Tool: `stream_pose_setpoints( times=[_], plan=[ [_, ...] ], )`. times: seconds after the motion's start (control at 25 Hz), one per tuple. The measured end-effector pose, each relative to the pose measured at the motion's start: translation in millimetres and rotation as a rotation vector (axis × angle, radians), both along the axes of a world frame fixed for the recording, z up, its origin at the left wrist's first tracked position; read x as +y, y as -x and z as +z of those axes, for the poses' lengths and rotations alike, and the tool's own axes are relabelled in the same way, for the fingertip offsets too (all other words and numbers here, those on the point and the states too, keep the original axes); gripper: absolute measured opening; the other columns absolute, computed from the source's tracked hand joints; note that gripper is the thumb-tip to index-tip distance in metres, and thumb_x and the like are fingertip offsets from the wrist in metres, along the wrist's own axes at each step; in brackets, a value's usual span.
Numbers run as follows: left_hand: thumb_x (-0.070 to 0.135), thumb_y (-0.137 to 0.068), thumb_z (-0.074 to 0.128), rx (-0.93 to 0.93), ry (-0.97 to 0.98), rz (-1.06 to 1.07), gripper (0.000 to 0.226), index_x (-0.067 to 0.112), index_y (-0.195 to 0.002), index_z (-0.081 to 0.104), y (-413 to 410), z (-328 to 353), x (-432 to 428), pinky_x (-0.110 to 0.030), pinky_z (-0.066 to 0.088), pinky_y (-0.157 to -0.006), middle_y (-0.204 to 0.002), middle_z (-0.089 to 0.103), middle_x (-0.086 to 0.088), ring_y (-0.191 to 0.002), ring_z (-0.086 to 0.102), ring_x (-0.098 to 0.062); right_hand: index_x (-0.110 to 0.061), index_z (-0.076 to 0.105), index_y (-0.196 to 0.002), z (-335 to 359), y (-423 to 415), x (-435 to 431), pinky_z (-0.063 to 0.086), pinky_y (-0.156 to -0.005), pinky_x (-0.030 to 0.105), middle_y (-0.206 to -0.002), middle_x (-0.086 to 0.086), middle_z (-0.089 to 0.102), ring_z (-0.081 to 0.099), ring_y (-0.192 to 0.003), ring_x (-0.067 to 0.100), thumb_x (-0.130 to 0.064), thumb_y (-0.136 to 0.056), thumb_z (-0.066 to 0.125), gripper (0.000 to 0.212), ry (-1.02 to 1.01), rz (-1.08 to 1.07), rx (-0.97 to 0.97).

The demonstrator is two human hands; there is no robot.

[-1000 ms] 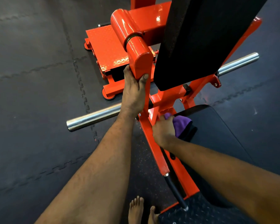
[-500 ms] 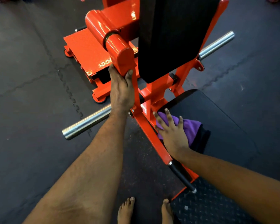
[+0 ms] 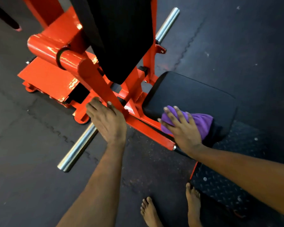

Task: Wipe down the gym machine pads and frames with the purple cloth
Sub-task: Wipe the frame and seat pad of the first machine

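A: Where is the purple cloth (image 3: 202,122) at this moment?
B: It lies on the black seat pad (image 3: 195,95), at the corner of the pad nearest to the person, just beside the orange frame (image 3: 103,86)
A: And the right hand (image 3: 182,128)?
B: It is flat on top of the cloth, with the fingers straight and spread. It presses the cloth onto the pad and is not clenched
A: And the left hand (image 3: 107,122)?
B: It is to the left of the seat pad, against the slanted arm of the frame. The thumb lies on the arm and the other fingers are almost straight, so the hand looks released, not grasping
A: What else is around the seat pad?
B: The black back pad (image 3: 121,38) rises beyond it. A chrome bar (image 3: 79,148) sticks out to its left, over the floor mats (image 3: 31,161). On the near side is a dark tread plate (image 3: 220,189), with two bare feet (image 3: 148,210) beside it
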State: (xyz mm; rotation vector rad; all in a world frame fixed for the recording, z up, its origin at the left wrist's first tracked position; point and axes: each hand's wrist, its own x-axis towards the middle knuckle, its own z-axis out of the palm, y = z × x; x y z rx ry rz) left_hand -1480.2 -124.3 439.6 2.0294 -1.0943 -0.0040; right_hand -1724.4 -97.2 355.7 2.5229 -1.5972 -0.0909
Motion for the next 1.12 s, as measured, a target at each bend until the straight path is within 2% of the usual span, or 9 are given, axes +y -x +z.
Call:
stream_pose_setpoints(
  times=[0.12, 0.2, 0.28, 0.48, 0.56, 0.68, 0.76, 0.96, 1.12],
  plan=[
    [0.008, -0.094, 0.044, 0.034, -0.191, -0.426, 0.029, 0.004, -0.119, 0.057, 25.0, -31.6, -8.8, -0.045, 0.038, -0.101, -0.124, 0.055, -0.018, -0.117, 0.050, -0.037, -0.045, 0.029, -0.155, -7.7, -63.8, -27.5, 0.023, -0.115, 0.062, -0.169, 0.000, 0.008, 0.014, -0.154, 0.035, -0.025, -0.093, 0.052, 0.069, -0.050, -0.022, -0.102],
    [0.005, -0.098, 0.041, 0.063, -0.371, -0.692, 0.038, 0.004, -0.132, 0.056, 44.1, -51.8, -29.6, -0.036, 0.032, -0.111, -0.139, 0.051, -0.016, -0.131, 0.045, -0.032, -0.045, 0.025, -0.156, -16.3, -52.6, -21.0, 0.018, -0.115, 0.062, -0.170, 0.000, 0.007, 0.014, -0.154, 0.034, -0.025, -0.093, 0.044, 0.069, -0.044, -0.035, -0.066],
    [0.006, -0.101, 0.040, 0.057, -0.499, -0.793, 0.042, 0.005, -0.141, 0.051, 57.4, -62.4, -42.0, -0.032, 0.026, -0.118, -0.149, 0.044, -0.013, -0.140, 0.038, -0.027, -0.045, 0.027, -0.155, -19.2, -13.4, 1.2, 0.018, -0.114, 0.058, -0.169, 0.000, 0.013, 0.020, -0.153, 0.033, -0.020, -0.092, 0.039, 0.069, 0.037, -0.035, -0.029],
    [0.002, -0.095, 0.043, 0.020, -0.467, -0.725, 0.044, 0.009, -0.138, 0.051, 71.6, -73.6, -37.4, -0.035, 0.035, -0.111, -0.143, 0.047, -0.007, -0.133, 0.041, -0.025, -0.046, 0.023, -0.156, -6.4, 40.2, 41.1, 0.023, -0.110, 0.059, -0.168, 0.001, 0.018, 0.024, -0.152, 0.033, -0.020, -0.088, 0.065, 0.084, 0.084, -0.279, -0.113],
    [-0.001, -0.094, 0.042, 0.025, -0.463, -0.735, 0.046, 0.011, -0.137, 0.052, 68.7, -73.6, -38.5, -0.035, 0.036, -0.110, -0.142, 0.049, -0.005, -0.133, 0.042, -0.024, -0.044, 0.029, -0.155, -10.5, 26.2, 42.5, 0.020, -0.111, 0.060, -0.167, 0.000, 0.023, 0.024, -0.152, 0.033, -0.024, -0.092, 0.059, 0.072, 0.131, -0.364, -0.165],
    [-0.004, -0.091, 0.039, 0.025, -0.454, -0.755, 0.049, 0.013, -0.134, 0.055, 61.6, -74.4, -41.7, -0.038, 0.039, -0.108, -0.139, 0.052, -0.003, -0.131, 0.044, -0.023, -0.045, 0.031, -0.154, -22.1, -18.8, 19.9, 0.017, -0.112, 0.061, -0.165, -0.002, 0.027, 0.026, -0.152, 0.030, -0.026, -0.097, 0.035, 0.060, 0.133, -0.335, -0.201],
    [-0.001, -0.092, 0.039, 0.015, -0.444, -0.748, 0.046, 0.013, -0.133, 0.055, 61.9, -75.7, -41.1, -0.038, 0.041, -0.106, -0.137, 0.053, -0.003, -0.129, 0.045, -0.022, -0.045, 0.028, -0.155, -28.6, -31.5, 11.8, 0.019, -0.113, 0.062, -0.165, -0.003, 0.027, 0.027, -0.152, 0.028, -0.028, -0.099, 0.034, 0.058, 0.133, -0.304, -0.154],
    [0.022, -0.098, 0.049, -0.148, -0.495, -0.647, 0.029, 0.011, -0.125, 0.052, 87.9, -68.0, -32.9, -0.044, 0.048, -0.089, -0.128, 0.053, -0.007, -0.118, 0.049, -0.027, -0.045, 0.018, -0.158, -23.6, 26.4, 45.4, 0.014, -0.116, 0.058, -0.169, -0.002, 0.015, 0.017, -0.154, 0.028, -0.023, -0.095, 0.055, 0.075, 0.200, -0.349, -0.142],
    [0.027, -0.097, 0.051, -0.196, -0.531, -0.644, 0.029, 0.012, -0.122, 0.050, 88.6, -65.2, -32.6, -0.046, 0.051, -0.084, -0.126, 0.052, -0.005, -0.117, 0.050, -0.026, -0.043, 0.024, -0.157, -25.0, 36.5, 68.2, 0.010, -0.117, 0.067, -0.169, -0.002, 0.015, 0.009, -0.156, 0.029, -0.033, -0.088, 0.066, 0.081, 0.233, -0.649, -0.274]
  ],
)
